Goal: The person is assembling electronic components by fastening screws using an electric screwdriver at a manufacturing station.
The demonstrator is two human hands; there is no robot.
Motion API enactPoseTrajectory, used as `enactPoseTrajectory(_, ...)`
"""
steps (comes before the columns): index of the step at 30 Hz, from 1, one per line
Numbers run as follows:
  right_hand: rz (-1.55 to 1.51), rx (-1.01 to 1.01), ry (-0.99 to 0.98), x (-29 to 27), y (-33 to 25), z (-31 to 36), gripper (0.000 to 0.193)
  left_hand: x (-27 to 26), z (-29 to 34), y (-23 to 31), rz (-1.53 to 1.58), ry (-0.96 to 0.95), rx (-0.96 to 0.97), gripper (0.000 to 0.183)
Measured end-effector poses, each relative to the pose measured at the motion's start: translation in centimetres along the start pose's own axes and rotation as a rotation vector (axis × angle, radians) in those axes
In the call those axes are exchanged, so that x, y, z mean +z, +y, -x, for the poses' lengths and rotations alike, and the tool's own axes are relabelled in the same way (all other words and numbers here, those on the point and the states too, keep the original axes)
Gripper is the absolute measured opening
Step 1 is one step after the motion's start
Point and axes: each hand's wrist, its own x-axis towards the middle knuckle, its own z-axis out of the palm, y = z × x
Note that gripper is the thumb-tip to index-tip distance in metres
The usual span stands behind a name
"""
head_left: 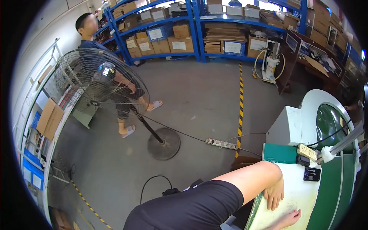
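My left arm, in a black sleeve, bends at the elbow over a pale, stained work surface at the lower right. My left hand rests on that surface with its fingers stretched out, holding nothing I can see. Just below and to the right, my right hand comes in from the lower edge with its fingers curled closed; no object shows in it. Beyond the hands lie a small dark device with a screen, a black object and a cream power strip.
A round-based standing fan is at the left, with a person behind it. A cable and another power strip cross the grey floor. Blue shelves hold cartons. A white machine with a round rim stands beyond the work surface.
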Motion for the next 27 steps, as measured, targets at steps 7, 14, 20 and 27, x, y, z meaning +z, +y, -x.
enactPoseTrajectory(7, -0.066, 0.099, -0.065, 1.3, 1.5, 0.1, 0.031, 2.1, 1.5, 0.1, -0.018, -0.014, 0.068, 0.045)
enactPoseTrajectory(14, -0.061, 0.114, 0.013, 1.1, -2.3, 1.7, 0.023, 3.1, 1.5, -1.4, 0.240, -0.061, 0.027, 0.048)
enactPoseTrajectory(20, -0.199, 0.170, -0.008, 1.0, -5.8, 2.7, 0.018, 0.8, 1.5, -0.7, 0.302, -0.235, 0.019, 0.055)
enactPoseTrajectory(27, -0.197, 0.192, 0.016, 0.4, -5.7, 2.7, 0.018, 0.9, 0.9, -1.3, 0.330, -0.300, 0.029, 0.059)
